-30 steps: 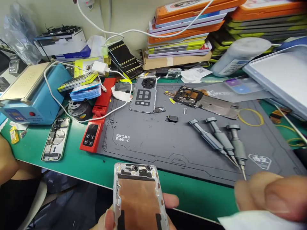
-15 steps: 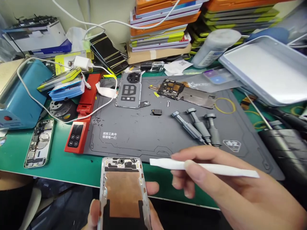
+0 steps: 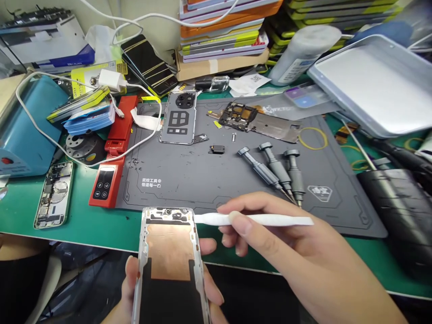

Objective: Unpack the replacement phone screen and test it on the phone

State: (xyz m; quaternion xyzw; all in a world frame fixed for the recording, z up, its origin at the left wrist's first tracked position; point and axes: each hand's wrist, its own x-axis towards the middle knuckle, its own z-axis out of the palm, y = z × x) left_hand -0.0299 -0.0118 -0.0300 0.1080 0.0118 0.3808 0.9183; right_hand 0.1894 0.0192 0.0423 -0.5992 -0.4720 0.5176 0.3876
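Phone frame, clasped between my left fingers, could twist if I push the white stick, pinched in my right fingers, too hard beyond that clasp.

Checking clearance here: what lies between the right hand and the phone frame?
Head view: the white stick spans that stretch, with a fingertip of the left hand below.

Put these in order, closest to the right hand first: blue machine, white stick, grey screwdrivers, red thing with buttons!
In the head view, from the right hand:
1. White stick, held in it.
2. Grey screwdrivers, just beyond it on the mat.
3. Red thing with buttons, at the mat's left edge.
4. Blue machine, far left.
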